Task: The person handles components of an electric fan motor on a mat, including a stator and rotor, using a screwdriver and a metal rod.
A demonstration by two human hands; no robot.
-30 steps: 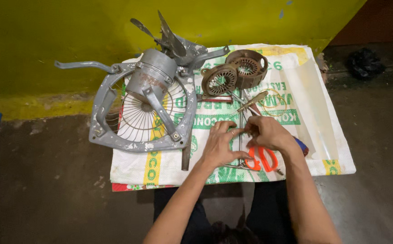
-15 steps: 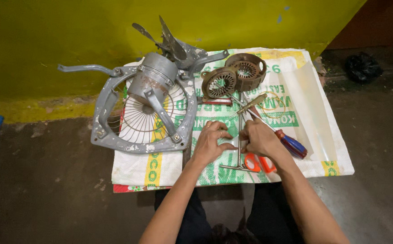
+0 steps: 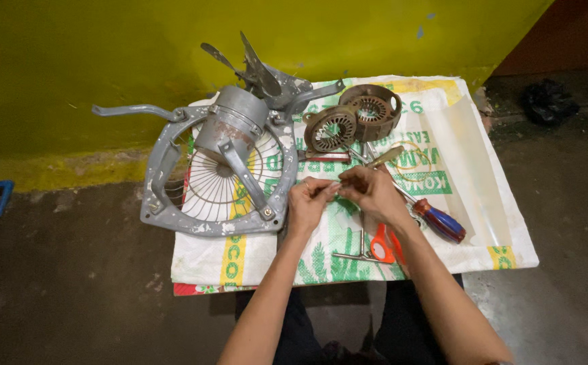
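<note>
Both hands have lifted a little from the sack and come closer together than half a second ago, and the view has moved nearer. Between them is a small, thin, pale piece (image 3: 335, 186), too small to say what it is. The left hand (image 3: 309, 201) pinches one end with thumb and forefinger, and the right hand (image 3: 369, 191) closes its fingertips on the other end, so the piece is held above the white printed sack (image 3: 483, 203), just in front of the person. Probably it is held this high to see it better.

Under the right wrist lie orange-handled scissors (image 3: 383, 245) and a thin metal T-shaped tool (image 3: 360, 251), and just beside them a screwdriver with red and blue handle (image 3: 441, 220), all within easy reach. Farther away, two brown round motor parts (image 3: 351, 118) rest touching each other. At the left the grey fan frame (image 3: 216, 182) with its wire guard lies flat, half on the sack, with the grey motor housing (image 3: 234, 125) on it and the fan blades (image 3: 253, 67) near the yellow wall (image 3: 104, 54).
</note>
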